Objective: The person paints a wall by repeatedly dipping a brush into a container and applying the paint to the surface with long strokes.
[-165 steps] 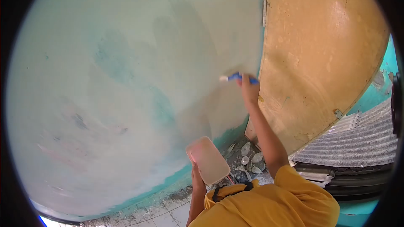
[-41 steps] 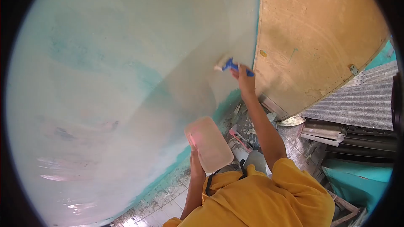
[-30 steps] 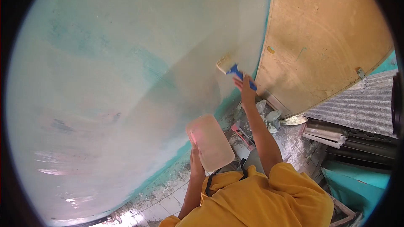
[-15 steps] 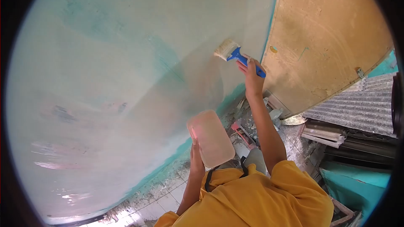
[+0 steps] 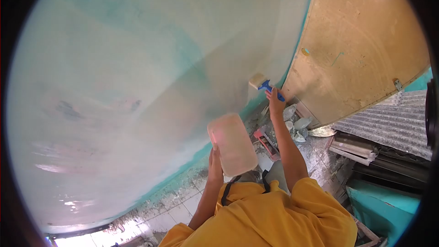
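Note:
My right hand (image 5: pixel 275 104) grips a blue-handled paintbrush (image 5: pixel 264 84), its pale bristles pressed against the whitish, partly teal wall (image 5: pixel 137 64) low down, close to the teal base strip. My left hand (image 5: pixel 215 161) holds up a translucent pinkish plastic container (image 5: pixel 232 144) from below, in front of my chest. Both arms come out of a yellow shirt (image 5: pixel 274 215).
A tan wooden door (image 5: pixel 361 41) stands right of the painted wall. On the floor below lie plastic bottles (image 5: pixel 297 121), a red object (image 5: pixel 265 139) and debris. Corrugated metal sheets (image 5: pixel 388 123) are stacked at right. White floor tiles (image 5: pixel 151 219) run along the wall's foot.
The brush has swept up the wall and come back down near the teal base strip. The container in my left hand stayed roughly in place.

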A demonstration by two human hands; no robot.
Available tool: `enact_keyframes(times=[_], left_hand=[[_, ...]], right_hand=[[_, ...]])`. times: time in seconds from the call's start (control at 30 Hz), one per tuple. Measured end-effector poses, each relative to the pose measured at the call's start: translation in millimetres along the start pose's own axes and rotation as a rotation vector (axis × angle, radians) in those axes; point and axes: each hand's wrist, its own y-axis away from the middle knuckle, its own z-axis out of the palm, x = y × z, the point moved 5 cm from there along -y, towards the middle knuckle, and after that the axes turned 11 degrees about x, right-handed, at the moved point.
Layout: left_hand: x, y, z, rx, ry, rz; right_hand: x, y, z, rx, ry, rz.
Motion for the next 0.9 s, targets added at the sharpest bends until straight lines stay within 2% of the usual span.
enact_keyframes(times=[0.1,0.17,0.2,0.3,0.37,0.4,0.47,0.5,0.57,0.7,0.9], left_hand=[[-5.0,-11.6,-4.8,-0.01,-0.056,0.036],[-3.4,-16.1,-2.0,-0.023,-0.096,0.056],[1.0,-17.2,0.9,-0.028,-0.119,0.095],[14.3,-21.0,11.5,-0.017,-0.156,0.171],[17.5,-21.0,15.5,0.001,-0.171,0.197],[20.2,-21.9,19.6,-0.023,-0.169,0.247],[19.5,-22.9,23.5,-0.052,-0.165,0.282],[17.1,-23.8,24.7,-0.059,-0.183,0.287],[10.9,-24.2,26.7,-0.07,-0.197,0.288],[15.8,-15.5,31.4,-0.071,-0.286,0.308],[10.3,-17.0,34.0,-0.063,-0.273,0.274]], right_hand=[[-66.0,30.3,-3.0,-0.042,-0.025,-0.02],[-121.6,57.5,-6.0,-0.113,-0.011,-0.133],[-142.0,70.5,-10.7,-0.12,0.007,-0.124],[-198.9,115.9,-26.0,-0.158,0.106,-0.19],[-229.7,153.2,-26.7,-0.297,0.242,-0.29],[-242.9,167.4,-26.0,-0.295,0.251,-0.29],[-251.6,197.1,-14.3,-0.46,0.547,-0.301],[-244.6,200.6,-12.6,-0.456,0.56,-0.298],[-238.8,209.3,-4.3,-0.431,0.746,-0.699],[-224.8,213.8,-3.7,-0.422,0.938,-0.708],[-233.3,214.1,-10.2,-0.377,0.893,-0.685]])
